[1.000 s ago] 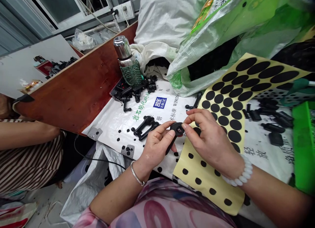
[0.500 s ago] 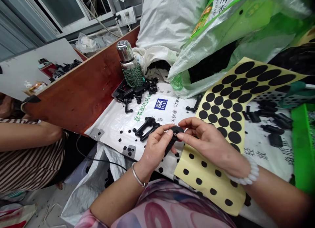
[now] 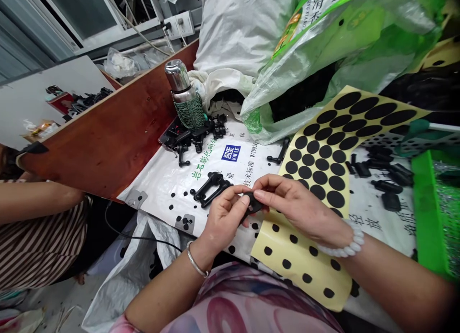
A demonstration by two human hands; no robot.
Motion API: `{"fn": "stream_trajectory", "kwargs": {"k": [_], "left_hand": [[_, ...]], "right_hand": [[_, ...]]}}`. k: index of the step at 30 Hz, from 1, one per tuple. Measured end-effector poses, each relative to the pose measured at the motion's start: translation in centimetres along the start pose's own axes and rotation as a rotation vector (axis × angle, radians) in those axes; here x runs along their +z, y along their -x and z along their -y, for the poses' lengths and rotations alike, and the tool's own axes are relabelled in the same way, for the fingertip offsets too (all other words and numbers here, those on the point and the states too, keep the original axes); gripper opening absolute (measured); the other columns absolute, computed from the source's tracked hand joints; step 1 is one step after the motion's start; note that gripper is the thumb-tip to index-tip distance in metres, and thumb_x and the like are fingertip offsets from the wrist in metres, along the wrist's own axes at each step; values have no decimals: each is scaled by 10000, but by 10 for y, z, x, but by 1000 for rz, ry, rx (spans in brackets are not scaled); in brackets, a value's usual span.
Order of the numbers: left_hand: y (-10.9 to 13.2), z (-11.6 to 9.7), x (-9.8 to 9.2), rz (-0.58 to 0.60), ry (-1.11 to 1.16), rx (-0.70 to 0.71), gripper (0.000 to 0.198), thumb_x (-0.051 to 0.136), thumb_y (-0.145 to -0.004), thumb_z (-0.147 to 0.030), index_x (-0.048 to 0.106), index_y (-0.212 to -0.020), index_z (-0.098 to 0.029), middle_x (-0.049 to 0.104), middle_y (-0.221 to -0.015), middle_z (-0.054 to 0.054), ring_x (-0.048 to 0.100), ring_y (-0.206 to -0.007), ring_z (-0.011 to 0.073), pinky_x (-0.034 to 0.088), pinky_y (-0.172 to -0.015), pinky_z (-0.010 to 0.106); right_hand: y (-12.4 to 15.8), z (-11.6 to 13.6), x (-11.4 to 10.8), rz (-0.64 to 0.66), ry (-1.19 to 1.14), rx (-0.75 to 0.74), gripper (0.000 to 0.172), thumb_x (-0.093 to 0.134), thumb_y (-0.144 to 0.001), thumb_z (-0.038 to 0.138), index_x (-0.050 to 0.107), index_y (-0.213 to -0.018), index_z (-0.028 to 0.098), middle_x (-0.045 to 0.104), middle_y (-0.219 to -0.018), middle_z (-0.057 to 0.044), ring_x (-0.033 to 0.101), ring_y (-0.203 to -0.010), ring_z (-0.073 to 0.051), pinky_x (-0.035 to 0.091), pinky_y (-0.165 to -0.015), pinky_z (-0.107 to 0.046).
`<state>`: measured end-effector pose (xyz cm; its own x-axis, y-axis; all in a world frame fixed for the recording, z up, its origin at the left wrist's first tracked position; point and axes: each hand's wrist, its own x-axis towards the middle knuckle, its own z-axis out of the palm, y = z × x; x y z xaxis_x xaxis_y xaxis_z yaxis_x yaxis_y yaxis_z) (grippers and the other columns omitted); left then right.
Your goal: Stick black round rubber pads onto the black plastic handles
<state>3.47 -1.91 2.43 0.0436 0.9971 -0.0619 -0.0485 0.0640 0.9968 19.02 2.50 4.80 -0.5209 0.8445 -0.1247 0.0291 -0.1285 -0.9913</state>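
Fingers (image 3: 273, 188) pinching small black part (image 3: 254, 202) from both sides, seemingly plastic

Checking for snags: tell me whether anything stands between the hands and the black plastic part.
Nothing visible does: the left hand and right hand are both in direct contact with the black plastic part, pinching it between their fingers.

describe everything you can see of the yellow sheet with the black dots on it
The yellow backing sheet looks like paper and carries black round pads: large ones in close rows at the far end, smaller, widely spaced ones at the near end. It lies roughly flat, at a slant, on a white woven sack printed with Chinese characters. The right hand crosses above its middle; whether it touches the sheet cannot be told.
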Motion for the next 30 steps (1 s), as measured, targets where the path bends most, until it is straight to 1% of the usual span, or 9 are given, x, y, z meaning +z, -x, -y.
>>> {"fn": "stream_trajectory", "kwargs": {"k": [2,4,8,13,16,20,22,25,30], "left_hand": [[0,2,-8,-39,-152,75,306,507,-867,-428,589,-973,-153,617,-724,26,529,-522,101,426,-467,209],[-3,7,-19,-121,-472,252,290,514,-875,-397,602,-1025,-164,640,-817,54,586,-655,145,485,-603,270],[-12,16,-33,-258,-1156,548,305,523,-871,-306,623,-1128,-174,623,-1011,130,576,-934,262,441,-845,442],[-17,14,-15,-298,-1328,671,333,509,-864,-267,597,-1158,-139,526,-1183,195,504,-1072,317,409,-889,502],[-21,12,8,-126,-1241,755,378,511,-862,-303,543,-1199,-136,529,-1215,181,472,-1139,303,355,-978,514],[-33,20,32,348,-1165,754,459,495,-867,-402,494,-1255,-156,527,-1269,150,429,-1209,287,263,-1064,517],[-39,26,37,494,-1160,697,508,499,-859,-448,486,-1272,-153,495,-1315,153,402,-1236,296,233,-1083,515],[-44,31,38,570,-1153,614,545,494,-857,-468,470,-1294,-141,440,-1371,161,371,-1259,299,219,-1093,502],[-46,32,36,600,-1145,600,572,487,-851,-482,454,-1309,-141,420,-1381,157,360,-1258,301,206,-1095,494]], "right_hand": [[1,1,-6,-1,-1,10,291,521,-862,448,592,-769,182,601,-729,-20,561,-643,-134,483,-656,-285],[7,1,-20,-79,106,6,333,486,-875,477,610,-784,181,618,-733,-35,570,-660,-147,473,-656,-293],[31,-9,-60,-316,596,-49,274,525,-848,457,637,-825,208,633,-786,-45,577,-706,-189,452,-638,-331],[58,-39,-87,-398,1065,-57,316,449,-866,407,666,-941,190,609,-926,-91,580,-758,-235,463,-625,-386],[61,-52,-85,-372,1287,-99,344,413,-884,353,668,-1009,159,594,-927,-118,568,-767,-259,461,-627,-405],[58,-55,-76,-365,1412,-129,324,390,-883,273,693,-917,163,590,-896,-134,553,-764,-273,436,-679,-435],[57,-54,-75,-364,1409,-127,302,406,-880,261,696,-864,180,593,-879,-123,556,-774,-265,427,-706,-431],[53,-54,-79,-372,1390,-106,244,450,-868,255,684,-845,195,596,-837,-88,568,-752,-237,425,-724,-411],[43,-58,-89,-382,1361,-71,179,469,-849,224,627,-771,193,601,-775,-47,575,-647,-189,427,-671,-368]]}}
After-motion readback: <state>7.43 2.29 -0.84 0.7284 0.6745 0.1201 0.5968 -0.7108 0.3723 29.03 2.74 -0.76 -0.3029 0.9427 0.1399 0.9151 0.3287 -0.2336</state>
